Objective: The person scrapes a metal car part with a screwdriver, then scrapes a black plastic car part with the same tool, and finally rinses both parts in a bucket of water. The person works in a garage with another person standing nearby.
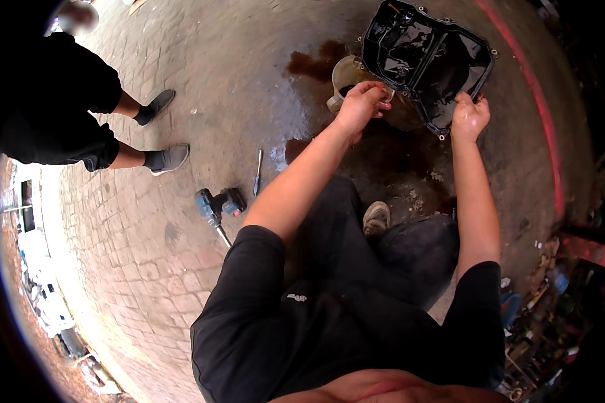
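My right hand point(470, 118) grips the near right edge of a black oil pan point(436, 65), its thumb over the rim. The pan is tilted, its wet inside towards me, with bolts or sleeves around its flange. Close to the pan's left edge is my left hand point(364, 107), fingers curled and wet. Whether it holds something small cannot be made out. Behind that hand a translucent plastic jug point(348, 73) with dark liquid in it stands on the ground, partly hidden by hand and pan.
Dark oil stains point(393, 156) spread over the paved floor around the jug. A cordless impact wrench point(212, 207) and a screwdriver point(258, 174) lie to my left. Another person's shoes point(169, 158) stand farther left. A red line point(539, 106) runs at right, beyond which clutter point(539, 322) lies.
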Tool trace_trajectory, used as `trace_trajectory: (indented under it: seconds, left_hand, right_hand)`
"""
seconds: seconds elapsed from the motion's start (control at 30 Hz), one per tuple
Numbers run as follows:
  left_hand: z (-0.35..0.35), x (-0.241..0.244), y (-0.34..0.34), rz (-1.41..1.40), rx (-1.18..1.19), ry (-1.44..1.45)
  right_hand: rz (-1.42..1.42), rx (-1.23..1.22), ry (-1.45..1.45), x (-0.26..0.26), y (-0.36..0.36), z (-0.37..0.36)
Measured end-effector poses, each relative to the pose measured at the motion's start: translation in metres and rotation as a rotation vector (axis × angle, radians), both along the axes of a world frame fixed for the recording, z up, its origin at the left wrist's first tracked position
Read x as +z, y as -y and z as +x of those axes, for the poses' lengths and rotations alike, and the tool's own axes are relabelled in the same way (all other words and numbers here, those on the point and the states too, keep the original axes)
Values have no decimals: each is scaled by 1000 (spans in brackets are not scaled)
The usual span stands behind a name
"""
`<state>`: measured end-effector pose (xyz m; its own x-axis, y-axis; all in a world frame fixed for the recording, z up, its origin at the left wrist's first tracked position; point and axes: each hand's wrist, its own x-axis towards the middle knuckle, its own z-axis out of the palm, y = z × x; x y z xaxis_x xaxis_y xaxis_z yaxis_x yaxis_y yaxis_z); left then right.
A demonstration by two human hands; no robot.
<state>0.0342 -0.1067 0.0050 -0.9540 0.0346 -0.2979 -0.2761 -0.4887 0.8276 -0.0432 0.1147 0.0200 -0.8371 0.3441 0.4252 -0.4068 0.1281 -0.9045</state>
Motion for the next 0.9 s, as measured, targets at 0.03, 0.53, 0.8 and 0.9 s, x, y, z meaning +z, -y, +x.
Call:
trace_trajectory:
  seconds: [0.03, 0.53, 0.8, 0.9]
  left_hand:
    - [-7, 5, 8, -61, 35, 10]
    - [-86, -45, -1, -376, -110, -51]
    - [-48, -77, -11, -343, -117, 9]
    - [-44, -79, -6, -330, -97, 11]
  right_hand:
    - [-84, 1, 22, -1, -4, -3]
    - [650, -5, 24, 26, -136, -80]
    - [975, -38, -107, -31, -155, -104]
    - [979, -19, -153, -52, -158, -102]
